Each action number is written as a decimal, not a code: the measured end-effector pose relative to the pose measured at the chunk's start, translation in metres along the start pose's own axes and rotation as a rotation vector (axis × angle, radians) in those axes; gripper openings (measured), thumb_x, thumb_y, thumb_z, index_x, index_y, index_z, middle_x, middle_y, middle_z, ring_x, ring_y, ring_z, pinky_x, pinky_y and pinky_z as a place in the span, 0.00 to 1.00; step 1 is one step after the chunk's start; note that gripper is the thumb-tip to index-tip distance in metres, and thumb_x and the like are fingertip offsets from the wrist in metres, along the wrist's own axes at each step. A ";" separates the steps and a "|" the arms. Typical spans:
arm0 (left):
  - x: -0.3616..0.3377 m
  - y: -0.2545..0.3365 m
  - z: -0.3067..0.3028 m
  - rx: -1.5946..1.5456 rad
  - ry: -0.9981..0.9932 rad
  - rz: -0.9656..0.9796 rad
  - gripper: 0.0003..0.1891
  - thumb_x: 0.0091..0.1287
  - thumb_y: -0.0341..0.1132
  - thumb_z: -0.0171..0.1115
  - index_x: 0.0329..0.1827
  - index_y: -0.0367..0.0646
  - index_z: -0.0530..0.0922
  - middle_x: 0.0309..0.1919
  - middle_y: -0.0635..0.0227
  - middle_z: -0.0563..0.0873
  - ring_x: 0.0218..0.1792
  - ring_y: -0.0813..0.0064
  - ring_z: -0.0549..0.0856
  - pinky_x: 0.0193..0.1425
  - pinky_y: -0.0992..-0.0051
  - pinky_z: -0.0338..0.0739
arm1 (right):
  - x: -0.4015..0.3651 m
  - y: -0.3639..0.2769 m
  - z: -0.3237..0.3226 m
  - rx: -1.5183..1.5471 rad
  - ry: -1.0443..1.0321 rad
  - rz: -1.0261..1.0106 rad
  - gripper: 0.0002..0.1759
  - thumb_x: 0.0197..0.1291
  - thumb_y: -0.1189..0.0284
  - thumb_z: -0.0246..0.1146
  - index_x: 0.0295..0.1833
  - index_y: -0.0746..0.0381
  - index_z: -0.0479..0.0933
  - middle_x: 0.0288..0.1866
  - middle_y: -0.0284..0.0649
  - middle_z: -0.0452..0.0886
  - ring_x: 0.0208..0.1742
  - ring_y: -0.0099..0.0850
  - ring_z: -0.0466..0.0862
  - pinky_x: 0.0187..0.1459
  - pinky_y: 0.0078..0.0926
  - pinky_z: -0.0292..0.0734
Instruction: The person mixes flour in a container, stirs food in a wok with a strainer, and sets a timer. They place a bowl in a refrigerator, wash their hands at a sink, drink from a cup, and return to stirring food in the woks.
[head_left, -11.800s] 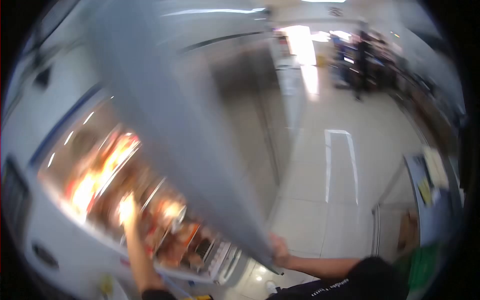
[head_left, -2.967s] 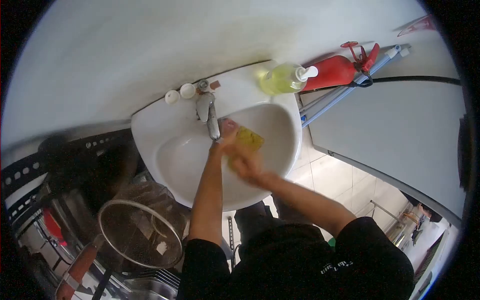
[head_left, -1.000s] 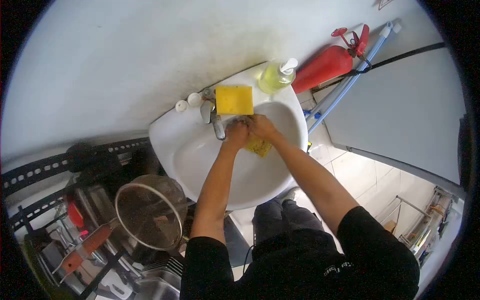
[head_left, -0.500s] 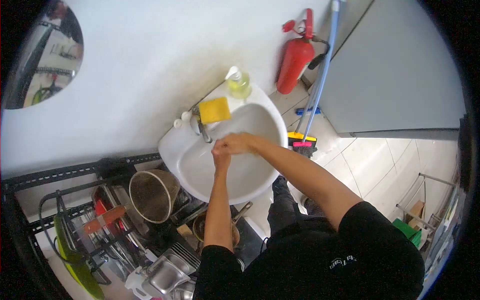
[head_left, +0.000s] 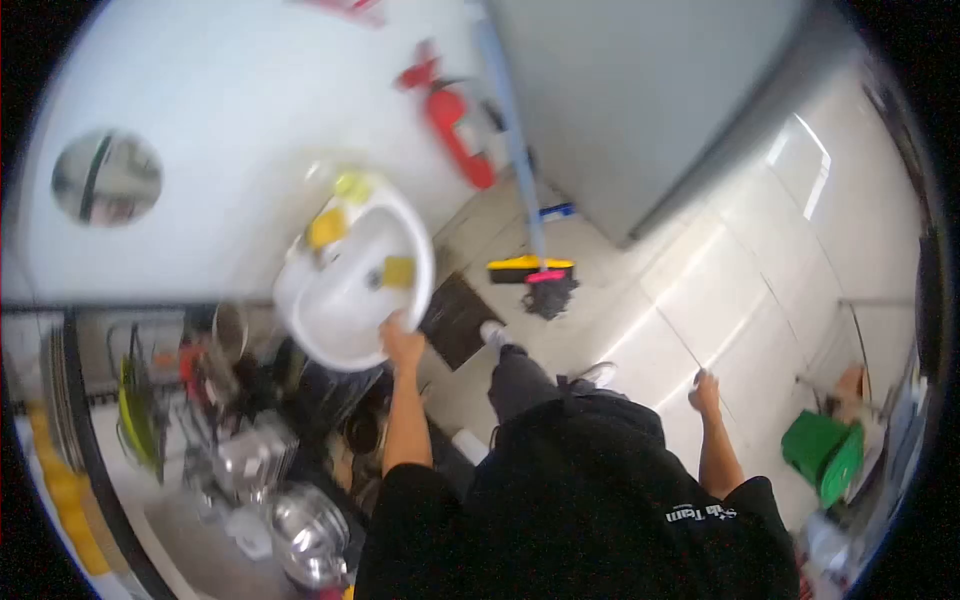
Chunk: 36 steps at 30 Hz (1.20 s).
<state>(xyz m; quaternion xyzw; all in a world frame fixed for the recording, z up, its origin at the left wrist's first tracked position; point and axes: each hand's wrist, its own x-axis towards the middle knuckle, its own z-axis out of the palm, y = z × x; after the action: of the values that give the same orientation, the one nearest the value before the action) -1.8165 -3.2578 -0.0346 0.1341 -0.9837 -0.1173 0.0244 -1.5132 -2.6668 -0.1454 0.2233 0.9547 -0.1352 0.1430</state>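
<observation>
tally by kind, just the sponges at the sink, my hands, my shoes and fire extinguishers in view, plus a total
Ledge sponge and basin sponge: 2
Left hand and right hand: 2
Left shoe and right shoe: 2
Fire extinguisher: 1
Total: 7

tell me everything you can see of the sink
The sink is white, ceramic by its look, with a rounded bowl and a ledge along the wall. One yellow sponge rests on the ledge, and a second sponge is in the bowl, beside a dark spot that may be the drain. A blurred soap bottle stands on the ledge. The left hand is at the front rim; whether it touches is unclear.
</observation>
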 end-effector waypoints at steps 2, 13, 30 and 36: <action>-0.021 0.013 0.040 -0.131 0.172 0.078 0.24 0.48 0.29 0.59 0.53 0.42 0.70 0.50 0.53 0.73 0.52 0.54 0.73 0.57 0.63 0.67 | -0.067 0.090 0.024 0.159 -0.270 0.340 0.18 0.40 0.78 0.55 0.42 0.61 0.67 0.38 0.54 0.75 0.43 0.53 0.74 0.44 0.45 0.71; -0.056 0.311 0.201 0.054 -1.330 0.162 0.14 0.57 0.37 0.56 0.43 0.39 0.73 0.28 0.59 0.81 0.32 0.59 0.81 0.40 0.65 0.74 | -0.027 0.265 -0.047 0.565 -0.042 0.536 0.19 0.45 0.73 0.55 0.46 0.58 0.75 0.40 0.49 0.79 0.43 0.43 0.78 0.43 0.37 0.73; -0.215 1.170 0.376 -0.048 -1.288 1.379 0.12 0.64 0.38 0.51 0.38 0.37 0.76 0.21 0.66 0.79 0.24 0.75 0.79 0.27 0.75 0.74 | -0.092 0.296 0.023 0.845 -0.259 1.634 0.13 0.47 0.67 0.56 0.34 0.62 0.80 0.41 0.48 0.80 0.46 0.45 0.79 0.47 0.41 0.74; -0.308 1.386 0.398 -0.208 -1.322 1.161 0.13 0.66 0.37 0.48 0.44 0.38 0.75 0.34 0.61 0.81 0.32 0.71 0.81 0.33 0.71 0.77 | -0.023 0.419 -0.005 1.033 -0.240 1.764 0.15 0.48 0.62 0.57 0.37 0.60 0.81 0.42 0.47 0.80 0.46 0.45 0.79 0.48 0.39 0.73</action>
<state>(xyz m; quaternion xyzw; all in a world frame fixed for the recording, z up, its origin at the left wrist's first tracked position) -1.9087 -1.7878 -0.0972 -0.4845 -0.6938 -0.2287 -0.4813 -1.3000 -2.3125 -0.2145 0.8642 0.2557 -0.3975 0.1725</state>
